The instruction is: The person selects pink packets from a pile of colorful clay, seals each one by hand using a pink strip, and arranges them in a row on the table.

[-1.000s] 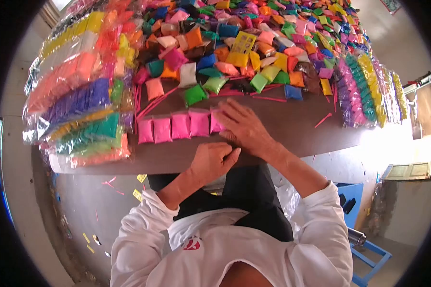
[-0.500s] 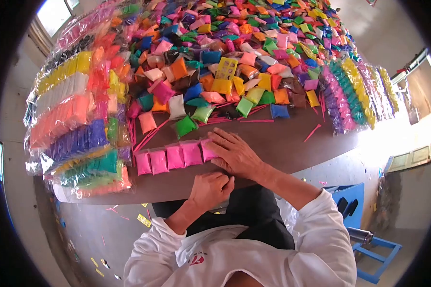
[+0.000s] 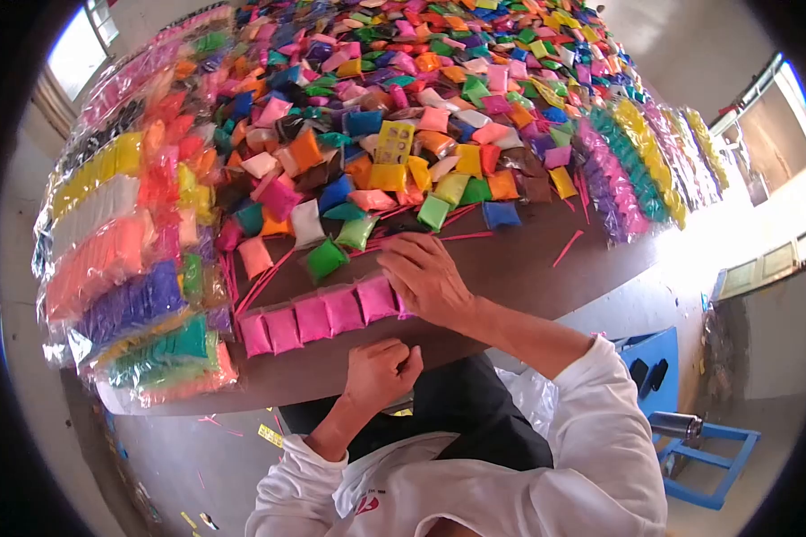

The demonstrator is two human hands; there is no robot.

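A row of bright pink packets (image 3: 312,319) in clear film lies along the near part of the brown table, side by side. Over the row's right end is my right hand (image 3: 428,285), palm down, its fingers bent forward and partly covering the last packets. Its fingers look extended rather than gripping, though their undersides are hidden. My left hand (image 3: 381,374) is curled into a fist by the table's near edge, just below the row and apart from my right hand. Whatever the fist may hold is hidden.
A big heap of many-coloured packets (image 3: 367,152) covers the far table (image 3: 528,268). Bagged packet rows stand at left (image 3: 107,242) and right (image 3: 636,170). Pink strips (image 3: 568,249) lie on the tabletop. A blue stool frame (image 3: 712,465) stands on the floor at right.
The camera view has shifted. My right hand has slid rightward along the row, uncovering more pink packets. My left fist has drawn away from my right hand, toward the lower left.
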